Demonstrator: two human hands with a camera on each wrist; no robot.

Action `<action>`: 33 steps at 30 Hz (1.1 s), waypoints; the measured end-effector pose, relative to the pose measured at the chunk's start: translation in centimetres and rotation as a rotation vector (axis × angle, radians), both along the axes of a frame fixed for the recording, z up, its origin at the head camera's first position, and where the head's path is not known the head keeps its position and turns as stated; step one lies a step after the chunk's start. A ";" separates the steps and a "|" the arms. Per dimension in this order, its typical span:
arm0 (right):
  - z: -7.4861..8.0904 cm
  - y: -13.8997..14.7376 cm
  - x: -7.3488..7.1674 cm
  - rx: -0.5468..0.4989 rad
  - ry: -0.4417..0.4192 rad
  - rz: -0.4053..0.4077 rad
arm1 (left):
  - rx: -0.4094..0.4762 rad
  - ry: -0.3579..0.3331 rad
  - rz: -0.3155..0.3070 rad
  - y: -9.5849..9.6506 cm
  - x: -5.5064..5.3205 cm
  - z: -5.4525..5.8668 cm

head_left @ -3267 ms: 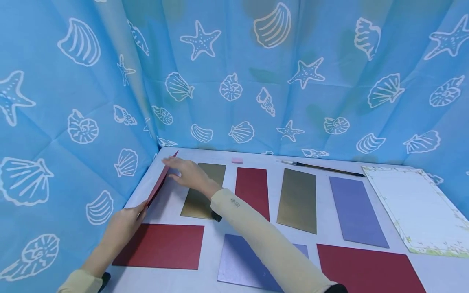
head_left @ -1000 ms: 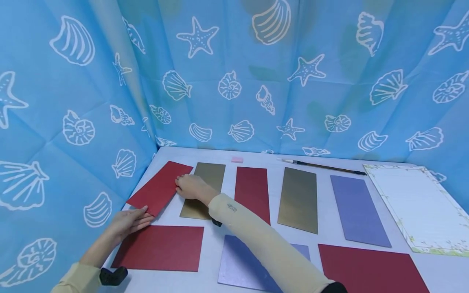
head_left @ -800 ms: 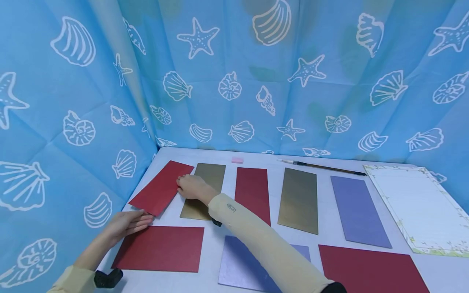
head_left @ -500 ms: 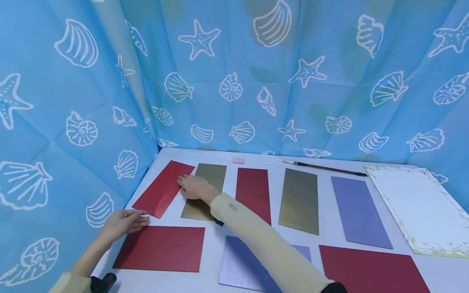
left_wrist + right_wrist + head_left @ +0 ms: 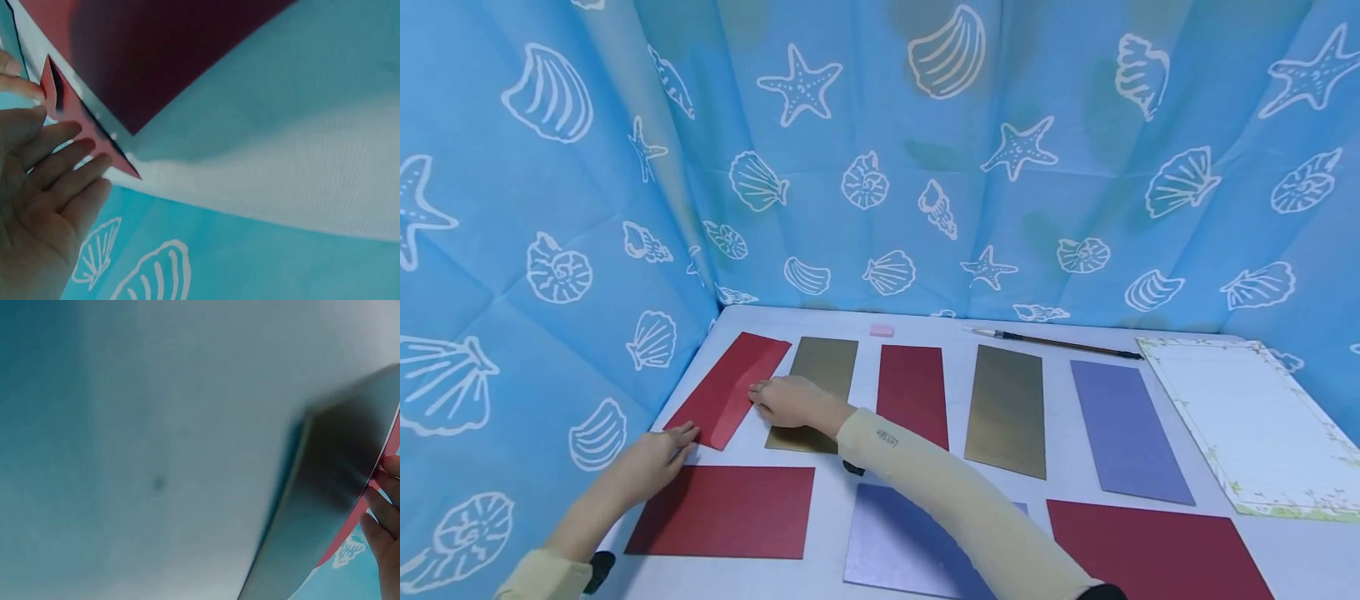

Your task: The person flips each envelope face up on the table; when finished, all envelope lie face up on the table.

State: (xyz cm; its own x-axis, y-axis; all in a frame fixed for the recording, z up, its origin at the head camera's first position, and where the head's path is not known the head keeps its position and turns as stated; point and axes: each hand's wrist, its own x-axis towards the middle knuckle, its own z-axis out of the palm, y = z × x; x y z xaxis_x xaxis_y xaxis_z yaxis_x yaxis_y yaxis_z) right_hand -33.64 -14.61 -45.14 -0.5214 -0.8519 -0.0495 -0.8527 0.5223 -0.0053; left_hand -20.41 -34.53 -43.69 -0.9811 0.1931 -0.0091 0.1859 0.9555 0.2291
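Note:
On the left of the head view, a red rectangular card (image 5: pixel 718 387) lies slanted, a lighter strip bent up along its right long side. My right hand (image 5: pixel 790 402) pinches that side near the middle; in the right wrist view its fingers (image 5: pixel 381 509) meet the card's edge. My left hand (image 5: pixel 655 460) is at the near end, fingertips over the card's edge. Its fingers look nearly straight in the left wrist view, next to the red card (image 5: pixel 94 128). A second red card (image 5: pixel 730 512) lies flat just in front of the left hand.
Gold cards (image 5: pixel 1006 412), a red card (image 5: pixel 913 396) and a purple card (image 5: pixel 1131 433) lie in a row. Nearer are another purple card (image 5: pixel 880 550) and red card (image 5: pixel 1150 550). A pink eraser-like block (image 5: pixel 882 330), a brush (image 5: pixel 1060 342) and bordered paper (image 5: pixel 1247 425) lie further back.
The red card, earlier held up on edge, now lies down with its right strip bent. The right hand slid slightly nearer along its side; the left hand withdrew a little, then returned to the near end.

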 end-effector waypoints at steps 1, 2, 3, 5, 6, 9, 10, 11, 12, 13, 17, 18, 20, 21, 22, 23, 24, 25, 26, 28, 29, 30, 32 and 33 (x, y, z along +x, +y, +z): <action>0.0 0.0 0.0 0.000 -0.007 0.000 | -0.008 -0.022 0.000 0.1 -0.1 0.0; 0.0 0.1 0.0 0.002 -0.011 -0.001 | -0.014 -0.043 0.000 0.1 -0.1 -0.1; 0.0 0.1 0.0 0.005 -0.015 0.000 | -0.019 -0.061 -0.001 0.2 -0.1 -0.1; 0.0 0.1 -0.2 0.010 -0.025 -0.005 | -0.028 -0.078 -0.008 0.4 -0.2 0.0; 0.0 0.1 -0.3 0.013 -0.026 -0.007 | -0.032 -0.084 -0.010 0.6 -0.2 0.0; -0.1 0.0 -0.5 0.022 -0.028 -0.014 | -0.038 -0.081 -0.018 0.9 -0.2 0.2; -0.2 0.0 -0.6 0.021 -0.028 -0.017 | -0.042 -0.080 -0.020 1.0 -0.2 0.3; -0.3 0.1 -0.6 0.021 -0.029 -0.021 | -0.046 -0.079 -0.023 1.1 -0.2 0.3; -0.3 0.1 -0.6 0.019 -0.032 -0.024 | -0.048 -0.078 -0.025 1.2 -0.2 0.3; -0.4 0.1 -0.7 0.016 -0.035 -0.027 | -0.053 -0.075 -0.026 1.3 -0.1 0.3; -0.4 0.1 -0.7 0.010 -0.040 -0.034 | -0.059 -0.064 -0.030 1.5 -0.1 0.3; -0.4 0.1 -0.7 0.009 -0.041 -0.035 | -0.059 -0.062 -0.029 1.5 -0.1 0.3; -0.4 0.1 -0.6 0.007 -0.042 -0.038 | -0.061 -0.057 -0.030 1.6 -0.1 0.3; -0.4 0.1 -0.6 0.007 -0.042 -0.039 | -0.059 -0.055 -0.030 1.6 -0.1 0.3; -0.4 0.2 -0.6 0.009 -0.039 -0.038 | -0.058 -0.054 -0.029 1.7 -0.1 0.4; -0.4 0.2 -0.6 0.011 -0.033 -0.036 | -0.058 -0.053 -0.030 1.7 -0.1 0.3; -0.4 0.2 -0.6 0.012 -0.028 -0.034 | -0.058 -0.051 -0.031 1.7 -0.1 0.3; -0.5 0.3 -0.6 0.013 -0.023 -0.030 | -0.058 -0.048 -0.032 1.6 -0.1 0.3; -0.5 0.3 -0.6 0.013 -0.019 -0.026 | -0.057 -0.045 -0.034 1.6 -0.1 0.3; -0.6 0.5 -0.6 0.007 -0.019 -0.014 | -0.055 -0.038 -0.036 1.6 -0.1 0.2; -0.6 0.6 -0.6 0.000 -0.025 -0.007 | -0.053 -0.036 -0.036 1.6 -0.1 0.1; -0.6 0.7 -0.6 -0.011 -0.034 0.000 | -0.051 -0.033 -0.035 1.5 -0.1 0.1; -0.5 1.0 -0.8 -0.032 -0.052 0.014 | -0.041 -0.025 -0.033 1.5 0.0 0.0; -0.4 1.2 -0.8 -0.040 -0.063 0.018 | -0.036 -0.019 -0.031 1.6 0.1 -0.1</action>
